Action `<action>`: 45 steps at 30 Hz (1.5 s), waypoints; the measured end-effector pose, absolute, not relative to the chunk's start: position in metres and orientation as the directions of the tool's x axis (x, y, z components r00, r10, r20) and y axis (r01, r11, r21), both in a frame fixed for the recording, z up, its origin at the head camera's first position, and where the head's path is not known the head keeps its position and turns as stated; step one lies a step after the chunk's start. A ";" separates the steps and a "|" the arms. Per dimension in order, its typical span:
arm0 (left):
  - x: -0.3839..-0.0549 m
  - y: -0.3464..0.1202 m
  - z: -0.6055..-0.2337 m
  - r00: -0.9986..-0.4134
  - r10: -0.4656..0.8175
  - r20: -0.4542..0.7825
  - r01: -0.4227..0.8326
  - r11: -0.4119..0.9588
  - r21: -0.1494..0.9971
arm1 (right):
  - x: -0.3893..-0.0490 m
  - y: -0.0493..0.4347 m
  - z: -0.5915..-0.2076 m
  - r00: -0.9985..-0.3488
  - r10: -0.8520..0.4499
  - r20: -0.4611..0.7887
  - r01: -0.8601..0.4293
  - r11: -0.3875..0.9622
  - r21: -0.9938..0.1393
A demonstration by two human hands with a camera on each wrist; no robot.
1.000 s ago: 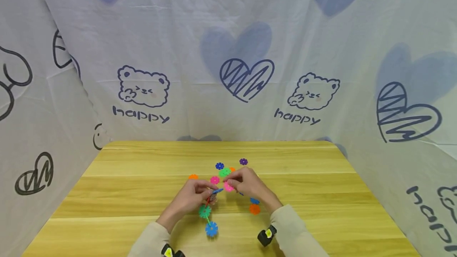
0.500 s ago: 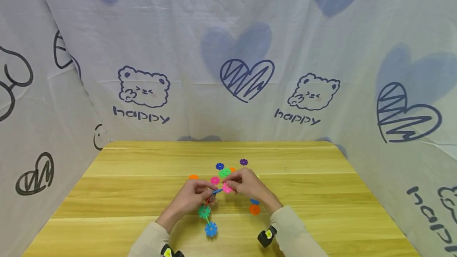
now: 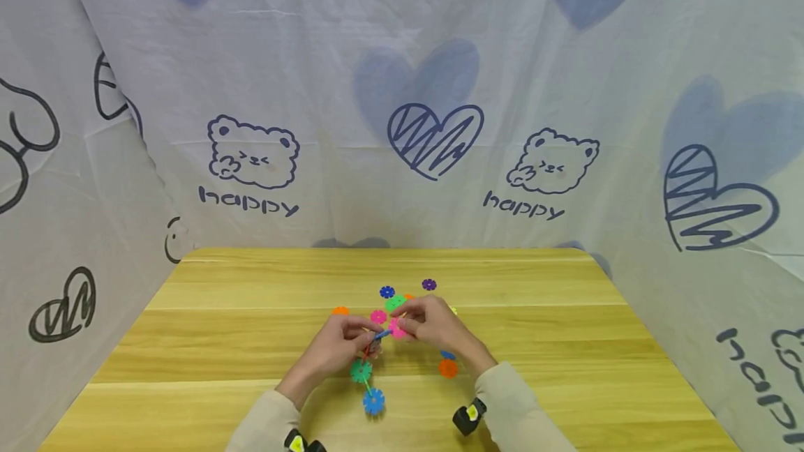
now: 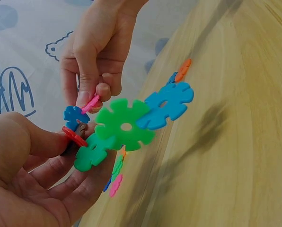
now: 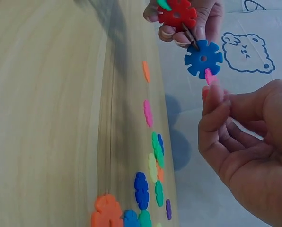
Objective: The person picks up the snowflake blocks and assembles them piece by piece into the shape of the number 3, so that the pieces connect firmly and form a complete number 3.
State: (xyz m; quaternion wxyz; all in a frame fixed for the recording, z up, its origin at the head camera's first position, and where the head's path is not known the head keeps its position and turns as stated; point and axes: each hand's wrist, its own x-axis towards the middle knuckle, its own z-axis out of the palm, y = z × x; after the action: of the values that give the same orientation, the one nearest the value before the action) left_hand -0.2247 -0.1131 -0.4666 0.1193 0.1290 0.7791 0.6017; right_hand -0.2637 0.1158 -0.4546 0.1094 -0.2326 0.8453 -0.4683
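My left hand (image 3: 333, 347) pinches a chain of slotted plastic snowflake discs. In the left wrist view the chain runs from a light blue disc (image 4: 176, 109) through a bright green disc (image 4: 112, 118) and a teal disc (image 4: 88, 158) to a red disc (image 4: 74, 135). Beyond that, the right wrist view has a dark brown disc (image 5: 190, 34) and a blue disc (image 5: 193, 62) at the chain's end. Between thumb and fingers, my right hand (image 3: 436, 326) pinches a pink disc (image 4: 90, 103), whose edge meets the blue disc's rim. Fingertips partly cover the pink disc.
Loose discs lie on the wooden table (image 3: 239, 340): a purple disc (image 3: 429, 284), a dark blue disc (image 3: 386, 292), a pink one, green ones and several more behind the hands. Near the right forearm is an orange disc (image 3: 448, 368). A printed curtain (image 3: 352, 187) hangs behind.
My right hand has brought the pink disc slightly left, up against the blue disc, and its face has turned a little. The left hand has stayed nearly still; the chain's hanging end has swayed slightly.
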 end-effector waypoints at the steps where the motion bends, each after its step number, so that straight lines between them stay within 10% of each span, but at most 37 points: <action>1: -0.225 -0.113 -0.466 -0.939 0.342 -0.026 0.061 0.241 0.969 | -0.264 0.116 -0.455 -0.873 -0.487 0.036 -0.285 0.448 -0.847; 45: -0.223 -0.109 -0.465 -0.927 0.365 -0.088 -0.039 0.138 0.990 | -0.265 0.117 -0.450 -0.878 -0.475 0.056 -0.267 0.389 -0.882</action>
State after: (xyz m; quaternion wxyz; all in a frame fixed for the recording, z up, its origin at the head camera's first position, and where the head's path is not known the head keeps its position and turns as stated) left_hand -0.2228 -0.1089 -0.4652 0.1561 0.1104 0.7381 0.6470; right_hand -0.2647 0.1166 -0.4496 0.1029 -0.2243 0.8271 -0.5050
